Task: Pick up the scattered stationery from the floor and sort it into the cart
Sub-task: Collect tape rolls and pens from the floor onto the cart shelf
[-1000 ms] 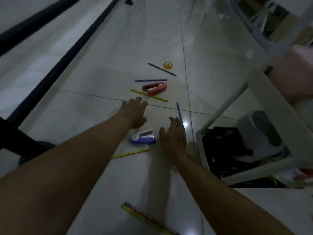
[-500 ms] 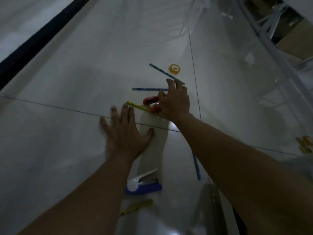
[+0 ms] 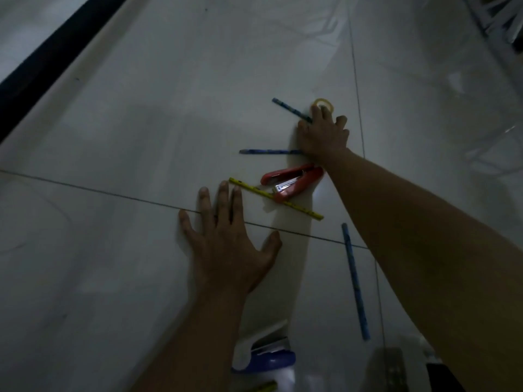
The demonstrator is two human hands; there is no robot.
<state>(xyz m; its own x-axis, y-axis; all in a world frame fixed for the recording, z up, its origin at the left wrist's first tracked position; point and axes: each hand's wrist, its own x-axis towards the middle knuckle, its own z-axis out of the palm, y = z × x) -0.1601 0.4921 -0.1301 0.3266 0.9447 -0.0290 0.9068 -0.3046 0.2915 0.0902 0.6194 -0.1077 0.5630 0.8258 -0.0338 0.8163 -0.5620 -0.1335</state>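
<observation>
My right hand [image 3: 322,134] reaches far forward over the floor, its fingertips on a blue patterned pencil [image 3: 291,110] and at the edge of a yellow tape roll [image 3: 322,104]. A second blue pencil [image 3: 268,151] runs under the heel of that hand. A red stapler [image 3: 291,179] lies just below my right wrist, half open. My left hand [image 3: 226,244] lies flat on the tile with spread fingers, its fingertips beside a yellow pencil [image 3: 276,198]. Another blue pencil [image 3: 355,281] lies by my right forearm. A blue and white stapler [image 3: 263,353] sits near my left forearm.
The floor is pale glossy tile with dark grout lines. A black rail [image 3: 48,55] crosses the upper left corner. White metal framework [image 3: 498,15] shows at the top right. Another yellow pencil tip [image 3: 264,387] peeks at the bottom edge.
My right hand has moved forward from the red stapler to the far blue pencil and the tape roll. My left hand stays flat on the tile. The view has shifted forward.
</observation>
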